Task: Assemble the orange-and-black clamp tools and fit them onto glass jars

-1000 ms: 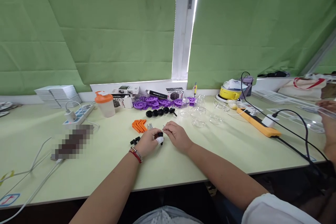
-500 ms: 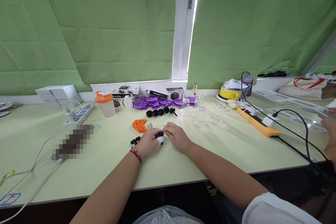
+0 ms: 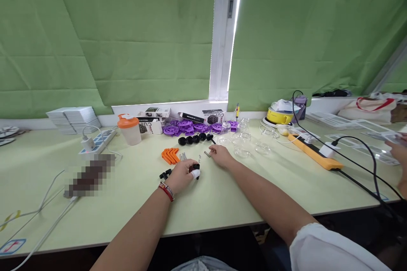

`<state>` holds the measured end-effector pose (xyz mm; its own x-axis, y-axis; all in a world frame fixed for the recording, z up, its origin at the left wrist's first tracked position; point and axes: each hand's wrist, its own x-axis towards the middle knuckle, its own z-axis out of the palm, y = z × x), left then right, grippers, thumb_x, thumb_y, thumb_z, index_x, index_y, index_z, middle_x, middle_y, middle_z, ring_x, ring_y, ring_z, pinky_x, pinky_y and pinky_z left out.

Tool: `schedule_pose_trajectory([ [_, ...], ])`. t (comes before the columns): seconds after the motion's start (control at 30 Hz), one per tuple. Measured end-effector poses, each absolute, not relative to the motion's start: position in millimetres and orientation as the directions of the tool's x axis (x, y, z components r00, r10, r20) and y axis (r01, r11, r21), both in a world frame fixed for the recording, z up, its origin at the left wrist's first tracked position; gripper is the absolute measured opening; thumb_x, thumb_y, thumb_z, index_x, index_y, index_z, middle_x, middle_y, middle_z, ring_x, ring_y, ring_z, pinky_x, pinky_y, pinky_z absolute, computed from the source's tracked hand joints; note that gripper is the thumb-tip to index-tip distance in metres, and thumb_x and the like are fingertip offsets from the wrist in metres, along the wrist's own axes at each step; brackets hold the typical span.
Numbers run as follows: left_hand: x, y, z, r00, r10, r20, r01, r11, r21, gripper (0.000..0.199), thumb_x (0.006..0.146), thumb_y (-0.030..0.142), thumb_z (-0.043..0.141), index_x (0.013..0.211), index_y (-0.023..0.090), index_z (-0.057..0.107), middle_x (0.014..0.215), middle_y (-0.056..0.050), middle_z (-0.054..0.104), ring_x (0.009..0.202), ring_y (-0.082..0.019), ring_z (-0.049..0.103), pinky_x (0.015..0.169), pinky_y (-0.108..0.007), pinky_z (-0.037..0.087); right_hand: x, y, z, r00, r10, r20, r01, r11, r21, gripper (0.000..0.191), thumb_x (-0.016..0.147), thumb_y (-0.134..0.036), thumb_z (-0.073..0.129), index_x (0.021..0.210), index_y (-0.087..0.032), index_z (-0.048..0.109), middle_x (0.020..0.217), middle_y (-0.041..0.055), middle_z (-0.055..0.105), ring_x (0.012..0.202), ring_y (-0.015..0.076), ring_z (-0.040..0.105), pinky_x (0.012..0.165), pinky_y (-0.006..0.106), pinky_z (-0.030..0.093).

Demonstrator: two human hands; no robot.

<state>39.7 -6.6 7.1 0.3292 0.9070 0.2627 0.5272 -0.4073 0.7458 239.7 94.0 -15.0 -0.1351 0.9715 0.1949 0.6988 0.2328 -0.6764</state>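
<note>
My left hand [image 3: 182, 174], with a white wrap on its thumb, is closed around a small black plastic part [image 3: 197, 167]. Farther forward, my right hand [image 3: 221, 155] pinches at a small metal coil spring [image 3: 207, 154], which sticks out left of the fingertips. Small metal pieces [image 3: 199, 159] lie between the two hands. Just left of my left hand are more black plastic parts [image 3: 165, 174]. Bent orange pieces [image 3: 170, 156] lie in a row beyond it, beside several metal pins [image 3: 182, 156]. Black round-headed parts [image 3: 192, 139] are lined up farther back.
Purple plastic parts [image 3: 186, 127] and cup holder boxes [image 3: 151, 126] stand at the back. Clear round pieces [image 3: 243, 151] are to the right, before an orange power strip [image 3: 314, 152]. A shaker bottle [image 3: 130, 130] stands left. Another person's hand [image 3: 399, 152] is at far right.
My right hand has moved away from the black part in my left hand, forward and right to the spring. My left hand still holds the black part. The view has shifted slightly.
</note>
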Motion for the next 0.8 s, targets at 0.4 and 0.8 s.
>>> schedule_pose_trajectory([
  [0.4,39,-7,7,0.331,0.902,0.279,0.536,-0.422,0.731,0.016,0.076,0.028,0.056,0.082,0.018,0.066,0.077,-0.002,0.061,0.071,-0.016,0.052,0.069,-0.029,0.042,228,100,-16,-0.216,0.944,0.249,0.711,0.327,-0.622,0.029,0.073,-0.010,0.061,0.100,-0.018,0.069,0.082,0.0078,0.066,0.076,0.0190,0.059,0.069,0.030,0.044],
  [0.8,39,-8,8,0.344,0.900,0.267,0.534,-0.422,0.733,0.014,0.075,0.026,0.054,0.080,0.017,0.064,0.078,-0.002,0.062,0.072,-0.016,0.053,0.069,-0.029,0.042,219,43,19,-0.403,0.895,0.193,0.154,0.274,-0.949,0.031,0.079,-0.019,0.050,0.110,-0.019,0.055,0.076,-0.0020,0.053,0.057,0.0089,0.047,0.055,0.023,0.040],
])
